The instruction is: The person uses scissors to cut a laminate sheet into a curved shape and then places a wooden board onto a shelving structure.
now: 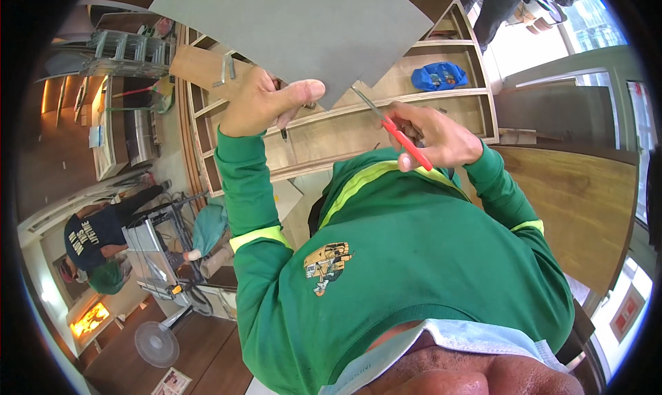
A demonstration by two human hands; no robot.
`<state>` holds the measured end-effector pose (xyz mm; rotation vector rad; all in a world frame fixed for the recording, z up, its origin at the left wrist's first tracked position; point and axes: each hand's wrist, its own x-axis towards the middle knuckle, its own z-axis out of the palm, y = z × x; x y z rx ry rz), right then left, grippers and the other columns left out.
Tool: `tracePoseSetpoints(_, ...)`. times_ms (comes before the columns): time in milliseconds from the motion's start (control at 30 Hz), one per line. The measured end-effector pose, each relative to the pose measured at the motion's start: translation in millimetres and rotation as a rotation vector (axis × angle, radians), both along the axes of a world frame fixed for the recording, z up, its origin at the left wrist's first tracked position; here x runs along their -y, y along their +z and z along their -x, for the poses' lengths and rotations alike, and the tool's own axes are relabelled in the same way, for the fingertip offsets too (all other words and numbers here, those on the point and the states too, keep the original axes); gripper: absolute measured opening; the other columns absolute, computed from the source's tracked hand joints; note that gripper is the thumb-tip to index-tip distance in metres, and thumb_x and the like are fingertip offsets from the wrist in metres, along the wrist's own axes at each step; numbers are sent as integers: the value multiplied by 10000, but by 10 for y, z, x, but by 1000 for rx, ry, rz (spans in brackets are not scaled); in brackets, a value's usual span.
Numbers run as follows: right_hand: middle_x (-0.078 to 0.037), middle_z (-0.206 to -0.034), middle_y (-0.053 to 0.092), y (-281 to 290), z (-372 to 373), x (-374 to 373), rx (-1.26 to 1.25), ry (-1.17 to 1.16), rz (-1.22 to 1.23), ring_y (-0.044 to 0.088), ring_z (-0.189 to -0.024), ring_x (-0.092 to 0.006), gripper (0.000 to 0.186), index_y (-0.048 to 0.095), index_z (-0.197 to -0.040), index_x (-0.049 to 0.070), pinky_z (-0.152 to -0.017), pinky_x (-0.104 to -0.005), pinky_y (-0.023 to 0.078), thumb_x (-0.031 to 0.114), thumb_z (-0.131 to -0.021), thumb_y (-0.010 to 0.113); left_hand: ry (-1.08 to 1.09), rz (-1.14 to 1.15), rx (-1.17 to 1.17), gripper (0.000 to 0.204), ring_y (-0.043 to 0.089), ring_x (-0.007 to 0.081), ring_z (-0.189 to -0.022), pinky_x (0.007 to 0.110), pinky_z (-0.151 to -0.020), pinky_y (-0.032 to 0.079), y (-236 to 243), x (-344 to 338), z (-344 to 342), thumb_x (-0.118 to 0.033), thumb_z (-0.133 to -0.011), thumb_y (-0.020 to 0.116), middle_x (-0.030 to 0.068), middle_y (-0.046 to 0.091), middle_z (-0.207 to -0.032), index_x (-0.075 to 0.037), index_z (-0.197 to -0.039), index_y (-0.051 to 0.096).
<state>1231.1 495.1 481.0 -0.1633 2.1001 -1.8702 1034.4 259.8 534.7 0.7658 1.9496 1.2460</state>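
Note:
My left hand (265, 105) grips the near edge of a large grey sheet (296, 29), thumb on top and fingers hidden underneath. A dark, pen-like piece (284, 134) pokes out below that hand. In my right hand (441, 134) is a pair of scissors (407, 143) with red handles, its blades pointing up and left toward the sheet's near corner. The blades look nearly together and apart from the sheet. Beneath both hands lies a shallow wooden frame (441, 97) divided into compartments.
A blue packet (439, 76) lies inside the frame at the right. Small metal strips (224, 69) rest on a brown board (193, 65) at the left. A ladder (131, 50), a saw bench (148, 250), a fan (157, 343) and another person (96, 236) are to the left; a wooden panel (565, 202) stands right.

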Motion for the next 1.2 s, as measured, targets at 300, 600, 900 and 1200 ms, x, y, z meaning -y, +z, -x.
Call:
tracePoseSetpoints(300,-21,-836,521,-23,69,13,78,-44,101,490,-767,-118,797,525,-1197,-11,-679,-265,401,575,-729,796,-69,20,-48,452,386,40,-395,233,-396,270,1,-20,15,-310,-808,813,-44,438,-425,-88,-500,567)
tracePoseSetpoints(600,-67,-962,544,-95,74,81,10,-92,189,517,-914,-160,745,493,-1283,-37,-789,-306,441,502,-829,736,-169,40,-67,339,395,38,-409,233,-395,267,-14,-121,21,-279,-810,811,-49,476,-486,-67,-624,623)
tracePoseSetpoints(900,-89,-997,548,-55,4,88,77,-107,182,519,-935,-164,751,474,-1303,-35,-810,-308,446,489,-834,737,-217,-72,54,274,402,32,-423,212,-392,285,42,-236,-4,-203,-825,784,-32,553,-602,-7,-970,657)
tracePoseSetpoints(1200,-67,-935,552,-56,-38,100,46,-173,132,491,-847,-139,732,478,-1284,-37,-726,-293,424,479,-834,739,-217,-83,85,254,422,40,-448,216,-412,298,13,-300,26,-181,-823,786,-21,569,-635,-21,-966,649)
